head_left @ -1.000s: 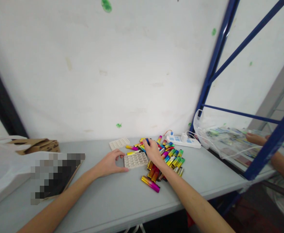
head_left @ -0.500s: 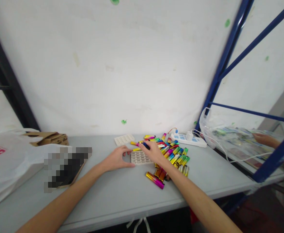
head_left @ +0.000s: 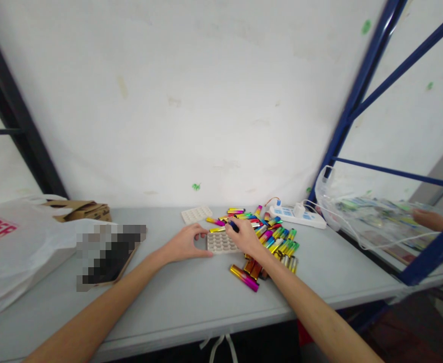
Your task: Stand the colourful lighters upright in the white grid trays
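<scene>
Flanking the pale tray (head_left: pixel 221 244), left fingers (head_left: pixel 203 253) gape; right fingers (head_left: pixel 241 224) pinch a dark object (head_left: pixel 234 226)

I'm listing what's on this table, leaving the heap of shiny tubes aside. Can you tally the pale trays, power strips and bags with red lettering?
Pale trays: 2
Power strips: 1
Bags with red lettering: 1
Total: 4

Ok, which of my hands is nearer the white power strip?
Right. The right hand is left of the power strip, by the colourful tubes; the left hand is farther left, at the near tray's left end.
</scene>
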{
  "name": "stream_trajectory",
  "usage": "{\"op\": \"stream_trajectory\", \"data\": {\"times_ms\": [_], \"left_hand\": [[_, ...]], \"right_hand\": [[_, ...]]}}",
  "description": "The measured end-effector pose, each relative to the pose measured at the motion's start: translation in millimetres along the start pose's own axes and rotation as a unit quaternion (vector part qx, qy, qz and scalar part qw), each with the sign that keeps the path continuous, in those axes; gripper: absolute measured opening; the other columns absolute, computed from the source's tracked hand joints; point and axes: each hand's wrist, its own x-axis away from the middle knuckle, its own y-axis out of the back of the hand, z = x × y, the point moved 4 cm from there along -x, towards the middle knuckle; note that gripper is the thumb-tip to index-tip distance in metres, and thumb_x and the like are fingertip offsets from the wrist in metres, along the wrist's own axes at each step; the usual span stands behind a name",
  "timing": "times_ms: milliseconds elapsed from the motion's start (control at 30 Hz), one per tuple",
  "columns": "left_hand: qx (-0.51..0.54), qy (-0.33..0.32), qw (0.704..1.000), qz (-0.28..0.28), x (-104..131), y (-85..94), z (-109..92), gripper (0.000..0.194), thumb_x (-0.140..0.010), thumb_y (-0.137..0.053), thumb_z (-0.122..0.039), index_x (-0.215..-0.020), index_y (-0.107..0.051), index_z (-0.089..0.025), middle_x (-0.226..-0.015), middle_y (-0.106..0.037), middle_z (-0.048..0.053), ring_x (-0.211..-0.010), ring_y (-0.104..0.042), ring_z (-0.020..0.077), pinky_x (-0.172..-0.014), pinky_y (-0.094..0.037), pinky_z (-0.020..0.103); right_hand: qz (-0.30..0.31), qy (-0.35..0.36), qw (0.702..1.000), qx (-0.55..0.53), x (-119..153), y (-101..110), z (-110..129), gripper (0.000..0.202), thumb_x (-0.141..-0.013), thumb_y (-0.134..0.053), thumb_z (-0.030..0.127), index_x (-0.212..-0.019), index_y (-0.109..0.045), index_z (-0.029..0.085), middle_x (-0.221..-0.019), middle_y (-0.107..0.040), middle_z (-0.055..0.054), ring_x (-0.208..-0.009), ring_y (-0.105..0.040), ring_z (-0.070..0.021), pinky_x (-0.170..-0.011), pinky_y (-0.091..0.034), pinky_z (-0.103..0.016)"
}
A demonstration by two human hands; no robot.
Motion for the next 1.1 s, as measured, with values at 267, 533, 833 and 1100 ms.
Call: {"op": "stream_trajectory", "data": {"times_ms": [267,533,833,1100], "left_hand": [[0.0,0.001,1.0,-0.007,1,0.9,-2,0.068,-0.064,-0.079,-0.066,-0.111,-0.071,-0.017,-0.093,-0.067,0.005,-0.084,-0.063,0.0233,-0.079,-0.051,0.034],[0.006,-0.006,1.0,-0.002,0,1.1,-2,0.069,-0.065,-0.079,-0.066,-0.112,-0.071,-0.016,-0.098,-0.068,0.007,-0.087,-0.063,0.0242,-0.08,-0.05,0.034],[-0.002,-0.001,1.0,0.004,-1,0.5,0,0.071,-0.065,-0.078,-0.066,-0.115,-0.07,-0.017,-0.099,-0.068,0.006,-0.086,-0.063,0.0235,-0.08,-0.05,0.033],[-0.004,-0.004,1.0,0.011,-2,-1.8,4,0.071,-0.066,-0.078,-0.067,-0.115,-0.07,-0.016,-0.096,-0.067,0.006,-0.086,-0.061,0.0235,-0.08,-0.049,0.033]], "right_hand": [[0.001,0.003,1.0,-0.007,-1,4,5,0.025,-0.093,-0.051,0.034,-0.075,-0.058,0.019,-0.069,-0.058,0.0,-0.064,-0.049,-0.0156,-0.062,-0.032,-0.027],[0.046,0.075,0.996,-0.001,-2,-7,1,0.026,-0.102,-0.046,0.041,-0.093,-0.06,0.02,-0.091,-0.062,-0.006,-0.086,-0.056,-0.0199,-0.077,-0.04,-0.029],[0.046,0.063,0.996,0.051,-9,-16,2,0.035,-0.101,-0.051,0.043,-0.074,-0.057,0.021,-0.068,-0.058,-0.001,-0.063,-0.049,-0.0159,-0.063,-0.032,-0.027],[0.096,0.086,0.985,0.116,-22,-28,-7,0.026,-0.1,-0.056,0.035,-0.083,-0.06,0.016,-0.074,-0.063,-0.003,-0.066,-0.052,-0.0144,-0.063,-0.033,-0.025]]}}
